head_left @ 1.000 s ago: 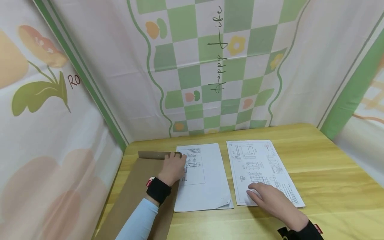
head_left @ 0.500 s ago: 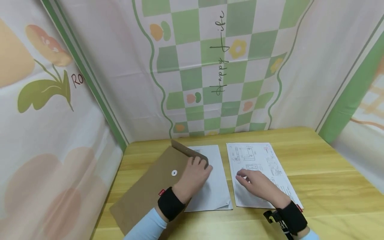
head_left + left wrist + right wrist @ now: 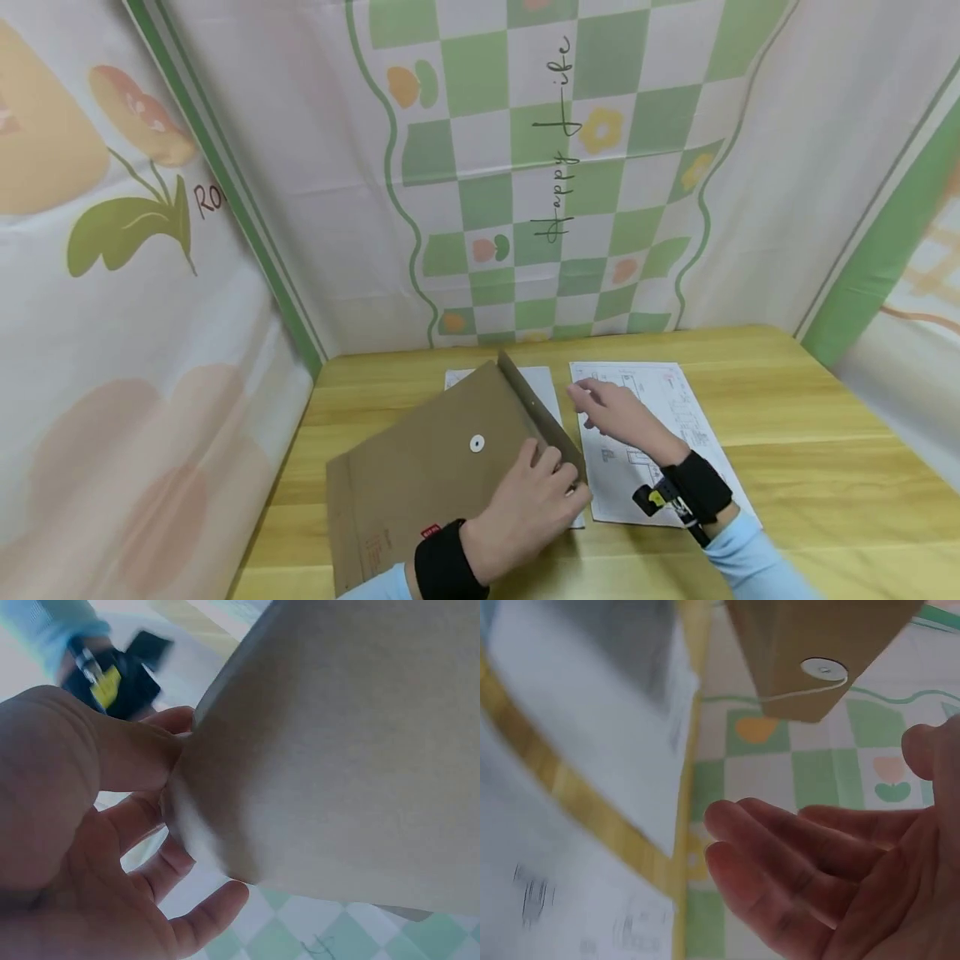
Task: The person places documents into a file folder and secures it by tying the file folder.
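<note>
A brown kraft-paper document envelope (image 3: 420,475) with a white button (image 3: 477,443) is tilted over the table's left side, its flap (image 3: 536,412) raised. My left hand (image 3: 528,512) pinches the flap-end edge; in the left wrist view the thumb lies on one side of the brown paper (image 3: 337,765) and fingers on the other. Beneath the envelope, a stack of printed drawings (image 3: 543,387) is mostly hidden. My right hand (image 3: 626,421) hovers over the right drawing sheet (image 3: 690,425), fingers relaxed and holding nothing. In the right wrist view a string hangs from the button (image 3: 823,669).
The wood-patterned table (image 3: 810,450) extends to the right of the sheets. Behind it hangs a green-and-white checked cloth (image 3: 540,208), with another printed cloth (image 3: 150,350) along the left side.
My left hand has brought the envelope rightward and turned it, so it now covers most of the left drawings. My right hand has moved up and to the left over the right sheet.
</note>
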{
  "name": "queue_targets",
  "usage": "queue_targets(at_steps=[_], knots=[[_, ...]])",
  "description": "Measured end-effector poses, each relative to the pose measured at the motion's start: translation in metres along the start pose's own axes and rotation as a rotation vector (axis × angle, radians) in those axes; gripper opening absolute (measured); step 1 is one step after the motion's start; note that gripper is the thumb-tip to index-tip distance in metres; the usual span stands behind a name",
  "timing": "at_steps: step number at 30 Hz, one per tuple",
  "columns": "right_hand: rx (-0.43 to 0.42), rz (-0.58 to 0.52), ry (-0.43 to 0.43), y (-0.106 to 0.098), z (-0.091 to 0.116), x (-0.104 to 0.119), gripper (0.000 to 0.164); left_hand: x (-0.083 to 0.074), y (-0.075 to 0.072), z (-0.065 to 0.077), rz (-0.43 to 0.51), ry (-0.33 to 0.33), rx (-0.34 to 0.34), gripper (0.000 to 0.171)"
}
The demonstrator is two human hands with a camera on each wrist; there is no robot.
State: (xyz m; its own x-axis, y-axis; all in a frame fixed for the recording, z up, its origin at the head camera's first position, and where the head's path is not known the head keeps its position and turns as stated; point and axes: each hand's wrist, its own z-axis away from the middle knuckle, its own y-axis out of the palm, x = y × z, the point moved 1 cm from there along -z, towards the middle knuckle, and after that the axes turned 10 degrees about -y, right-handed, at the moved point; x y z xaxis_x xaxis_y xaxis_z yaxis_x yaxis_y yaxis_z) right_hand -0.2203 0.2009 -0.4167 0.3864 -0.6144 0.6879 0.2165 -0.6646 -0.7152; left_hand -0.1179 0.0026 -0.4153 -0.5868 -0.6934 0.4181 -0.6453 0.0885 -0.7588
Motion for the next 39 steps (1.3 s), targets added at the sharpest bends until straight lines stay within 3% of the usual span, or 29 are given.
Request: queue_targets(at_steps=[4, 10, 15, 21, 26, 33, 39], knots=[[0.053, -0.150, 0.053, -0.003, -0.006, 0.005, 0.067, -0.010, -0.008, 0.002, -0.027, 0.029, -0.070, 0.013], [0.151, -0.316, 0.070, -0.001, -0.004, 0.014, 0.065, -0.021, -0.016, 0.006, -0.032, 0.115, -0.041, 0.012], [0.190, -0.363, 0.096, 0.001, 0.004, 0.013, 0.059, -0.027, -0.017, 0.008, -0.007, 0.178, -0.080, 0.013], [0.237, -0.383, 0.084, 0.004, 0.012, 0.007, 0.048, -0.027, -0.018, 0.007, -0.011, 0.220, -0.053, 0.012], [0.265, -0.531, 0.079, 0.010, 0.020, -0.002, 0.029, -0.024, -0.018, 0.006, -0.002, 0.225, -0.061, 0.015], [0.248, -0.756, 0.093, 0.013, 0.027, -0.012, 0.034, -0.017, -0.020, 0.007, -0.007, 0.220, -0.131, 0.021], [0.242, -0.870, 0.078, 0.013, 0.032, -0.012, 0.031, -0.013, -0.023, 0.005, -0.047, 0.157, -0.173, 0.025]])
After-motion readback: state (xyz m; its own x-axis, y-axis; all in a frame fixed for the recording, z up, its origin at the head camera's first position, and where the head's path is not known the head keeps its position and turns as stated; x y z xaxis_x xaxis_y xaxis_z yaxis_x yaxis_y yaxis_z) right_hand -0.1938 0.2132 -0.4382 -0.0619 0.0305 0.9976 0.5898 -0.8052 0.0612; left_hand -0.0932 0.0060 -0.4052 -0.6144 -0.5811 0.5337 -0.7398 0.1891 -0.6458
